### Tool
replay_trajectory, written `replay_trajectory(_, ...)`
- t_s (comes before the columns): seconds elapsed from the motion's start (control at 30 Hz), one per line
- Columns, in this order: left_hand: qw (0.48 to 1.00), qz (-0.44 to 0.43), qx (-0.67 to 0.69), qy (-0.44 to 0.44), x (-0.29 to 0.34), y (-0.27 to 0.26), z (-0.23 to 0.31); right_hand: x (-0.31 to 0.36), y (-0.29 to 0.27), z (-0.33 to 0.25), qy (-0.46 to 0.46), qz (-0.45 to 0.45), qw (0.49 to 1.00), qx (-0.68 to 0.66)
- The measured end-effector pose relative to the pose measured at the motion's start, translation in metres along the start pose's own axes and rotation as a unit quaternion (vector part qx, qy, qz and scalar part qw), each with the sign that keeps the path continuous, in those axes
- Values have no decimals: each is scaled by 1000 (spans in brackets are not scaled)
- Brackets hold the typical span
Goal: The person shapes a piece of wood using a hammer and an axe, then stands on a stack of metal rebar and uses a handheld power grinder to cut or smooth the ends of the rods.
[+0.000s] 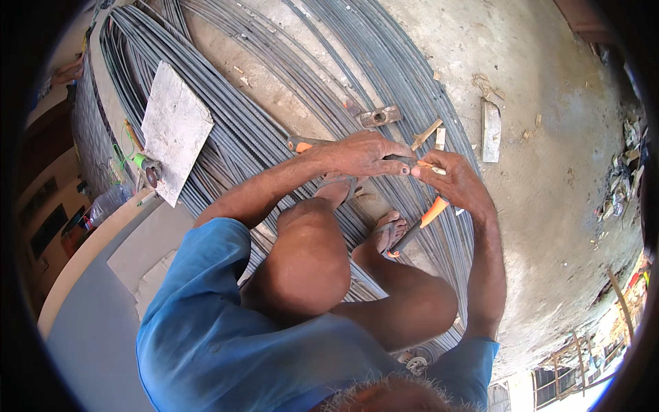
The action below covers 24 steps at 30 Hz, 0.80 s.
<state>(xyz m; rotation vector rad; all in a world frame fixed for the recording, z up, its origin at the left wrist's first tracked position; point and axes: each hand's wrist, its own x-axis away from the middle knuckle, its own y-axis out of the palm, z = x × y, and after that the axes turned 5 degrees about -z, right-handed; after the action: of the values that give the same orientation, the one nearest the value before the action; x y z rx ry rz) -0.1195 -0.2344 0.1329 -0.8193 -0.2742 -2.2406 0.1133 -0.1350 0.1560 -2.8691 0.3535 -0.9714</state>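
Observation:
My left hand (364, 154) is closed around a black-and-orange handle (300, 144), whose end sticks out past the wrist. The fingertips of both hands almost meet. My right hand (454, 182) pinches a small orange and pale piece (432, 167); its kind is unclear. Just below it, a second orange-and-black handle (429, 214) slants down toward my foot; whether the right hand touches it is hidden. Beyond my hands a loose hammer head (379, 117) with an eye hole lies on the steel bars. Small wood pieces (427, 134) are beside it.
Long bundles of steel bars (240, 89) run under my feet. A pale flat board (177, 123) rests on them at left, near a green angle grinder (149, 169). A wood block (491, 132) lies on the concrete floor (549, 206); rubble (628, 165) edges the far right.

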Motion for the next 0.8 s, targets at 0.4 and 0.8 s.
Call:
replay_trajectory(0.4,778,390,460,174,295,-82,147,106,14,-260,96,73,992,-45)
replay_trajectory(0.8,447,337,707,432,496,-155,261,126,70,-593,20,-107,969,-220)
